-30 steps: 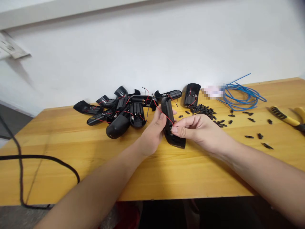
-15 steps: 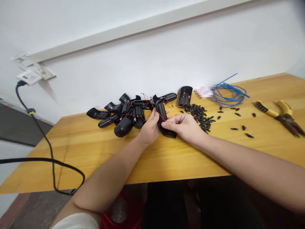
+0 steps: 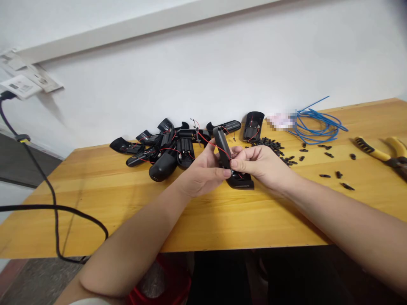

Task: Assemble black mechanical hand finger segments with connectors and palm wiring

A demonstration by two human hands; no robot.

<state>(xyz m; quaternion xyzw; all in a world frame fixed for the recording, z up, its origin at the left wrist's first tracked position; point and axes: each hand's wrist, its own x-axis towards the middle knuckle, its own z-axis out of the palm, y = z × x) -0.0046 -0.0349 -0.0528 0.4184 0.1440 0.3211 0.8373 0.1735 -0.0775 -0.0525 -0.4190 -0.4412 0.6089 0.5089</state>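
Note:
A black plastic battery housing [image 3: 224,146] is tilted above the table, and my left hand [image 3: 206,169] is closed around it with the thumb across its lower half. Its curved lower end [image 3: 241,183] points down to the right. From its upper part a thin red wire [image 3: 219,148] runs down to the fingertips of my right hand [image 3: 262,165], which pinch it against the housing. Whatever small part sits under those fingertips is hidden. Several similar black housings [image 3: 163,166] with red wires lie piled left of my hands.
One housing [image 3: 253,127] leans on the wall. Small black pieces [image 3: 270,145] lie heaped behind my right hand, others scattered rightward. A blue wire coil [image 3: 321,125] and yellow-handled pliers [image 3: 370,150] lie on the right. A black cable [image 3: 41,176] hangs at left.
The view has shifted slightly. The held housing has turned more onto its edge, and my left thumb now lies across its lower part. My right hand still pinches at the red wire.

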